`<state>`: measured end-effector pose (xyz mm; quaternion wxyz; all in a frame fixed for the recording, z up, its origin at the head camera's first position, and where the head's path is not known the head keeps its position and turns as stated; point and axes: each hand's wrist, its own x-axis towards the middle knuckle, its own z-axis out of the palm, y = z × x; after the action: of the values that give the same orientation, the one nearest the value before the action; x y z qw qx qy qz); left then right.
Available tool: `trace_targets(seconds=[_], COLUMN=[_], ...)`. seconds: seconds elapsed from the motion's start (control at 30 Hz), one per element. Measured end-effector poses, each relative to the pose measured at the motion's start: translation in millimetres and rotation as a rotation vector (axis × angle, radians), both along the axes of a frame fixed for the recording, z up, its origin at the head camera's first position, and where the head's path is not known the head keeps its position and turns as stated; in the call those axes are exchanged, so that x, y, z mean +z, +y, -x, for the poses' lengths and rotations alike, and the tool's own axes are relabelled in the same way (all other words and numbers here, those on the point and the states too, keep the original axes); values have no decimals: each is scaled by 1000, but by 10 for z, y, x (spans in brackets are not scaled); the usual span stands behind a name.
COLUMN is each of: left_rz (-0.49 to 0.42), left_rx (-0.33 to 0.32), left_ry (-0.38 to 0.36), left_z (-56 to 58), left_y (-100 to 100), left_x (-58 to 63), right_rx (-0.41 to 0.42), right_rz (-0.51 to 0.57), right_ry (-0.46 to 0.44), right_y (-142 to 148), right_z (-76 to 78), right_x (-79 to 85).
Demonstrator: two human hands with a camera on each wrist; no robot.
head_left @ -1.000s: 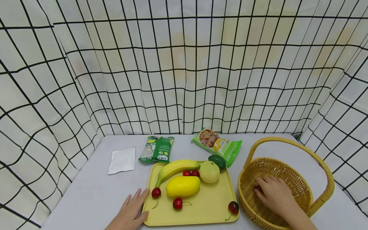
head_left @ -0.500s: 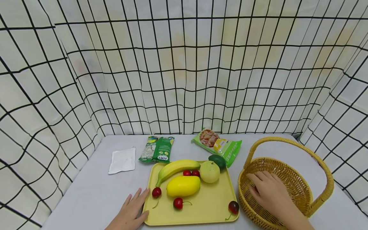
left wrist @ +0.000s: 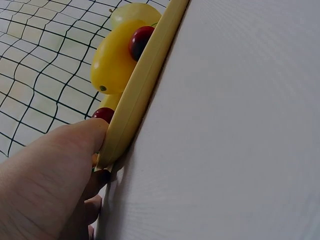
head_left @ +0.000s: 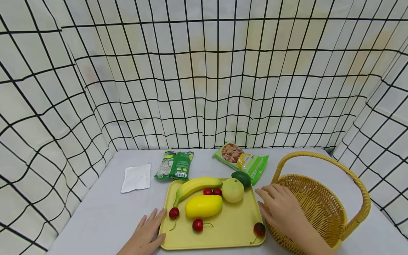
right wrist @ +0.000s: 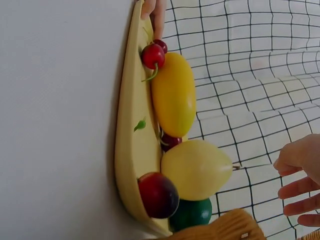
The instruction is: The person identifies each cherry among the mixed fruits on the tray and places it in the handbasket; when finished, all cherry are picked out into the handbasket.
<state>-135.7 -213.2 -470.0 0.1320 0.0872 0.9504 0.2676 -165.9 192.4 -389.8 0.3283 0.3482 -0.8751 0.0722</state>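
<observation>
Between the wicker basket and the yellow tray, the right hand hangs with its fingers apart and nothing visible in them. A second ago it was down inside the basket on a dark red fruit; now it has swung out over the rim to the tray's right edge, and that dark red fruit is out of sight. This suggests the grip is finished and the hand is free beside the dark cherry in the tray's near right corner. The left hand is unmoved, its straight fingers against the tray's left edge.
</observation>
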Motion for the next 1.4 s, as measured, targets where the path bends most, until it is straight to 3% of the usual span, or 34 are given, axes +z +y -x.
trace_targets(seconds=[0.3,0.67,1.4], left_rz=[-5,-6,-10], left_rx=[-7,-8,-1], left_ry=[1,2,2], left_z=[12,9,-6], left_y=[-10,-8,1], left_x=[-13,-11,3], right_rx=[28,15,-25], right_rz=[-24,-46,-44], right_ry=[0,-39,-111], right_y=[-240,-493,-925], right_z=[57,110,354], right_x=[54,6,-53])
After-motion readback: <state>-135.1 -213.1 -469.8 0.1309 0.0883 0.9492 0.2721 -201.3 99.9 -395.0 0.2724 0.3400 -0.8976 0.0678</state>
